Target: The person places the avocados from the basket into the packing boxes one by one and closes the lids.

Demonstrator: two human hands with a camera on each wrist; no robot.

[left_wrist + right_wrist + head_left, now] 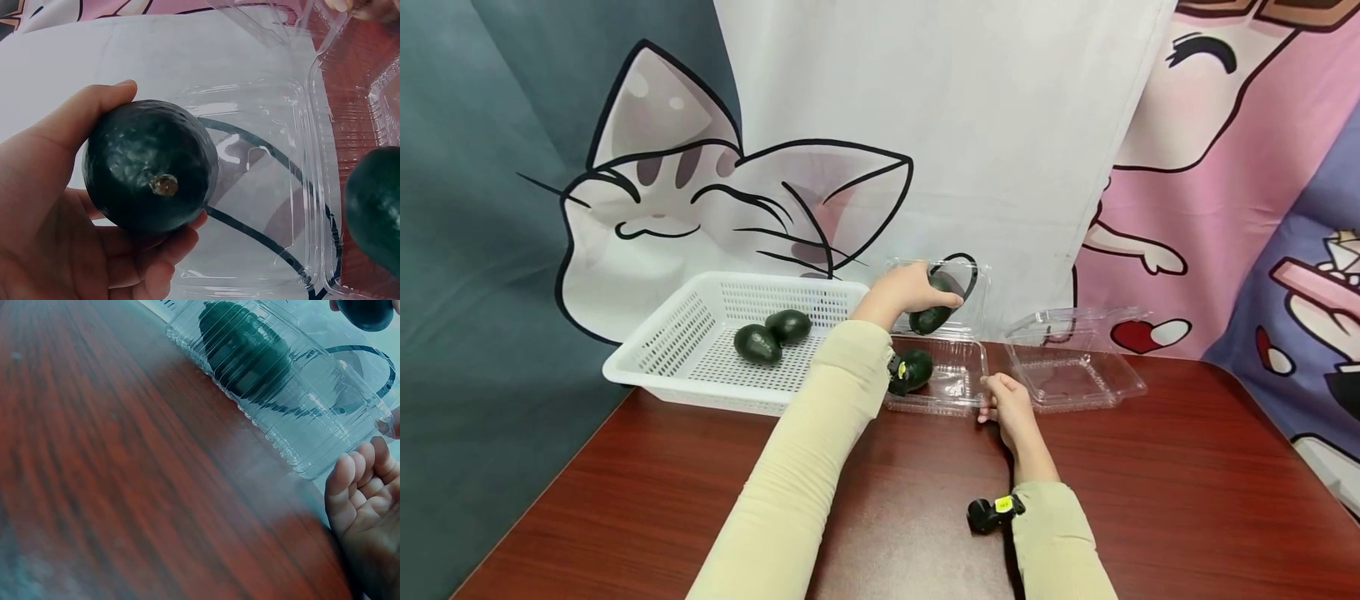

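At far left, resting on a red-brown wood-grain table (1150, 492), a white rectangular basket of perforated plastic (715, 396), with 2 dark green oval fruits (758, 345) (789, 327) inside, touching or nearly so. Next along, a clear ribbed plastic box (958, 382), with 1 more dark green fruit, the boxed fruit (919, 367), lying toward its left end. Above that box, wrapped in the grasp of the left hand (908, 290), a similar dark green oval, the held fruit (931, 321), up in front of the raised clear lid (973, 308) and not yet down inside. At the box's front right corner, the right hand (1011, 408), pinching the edge. Farther right, just beside, a 2nd clear plastic box (1075, 379), lid up.

Seems to be a loading step, with the box steadied for filling. Would call next for lowering the held fruit into the right part of the box, beside the boxed fruit, then letting go.

Visible only in the left wrist view: a brownish stem scar (164, 185) on the held fruit. Visible through the ribbed wall in the right wrist view: the boxed fruit, partly covered in the head view by a black wrist camera (896, 385). Cannot tell the pinch fully from there, with the right hand cut off at the frame edge; plainer in the head view.
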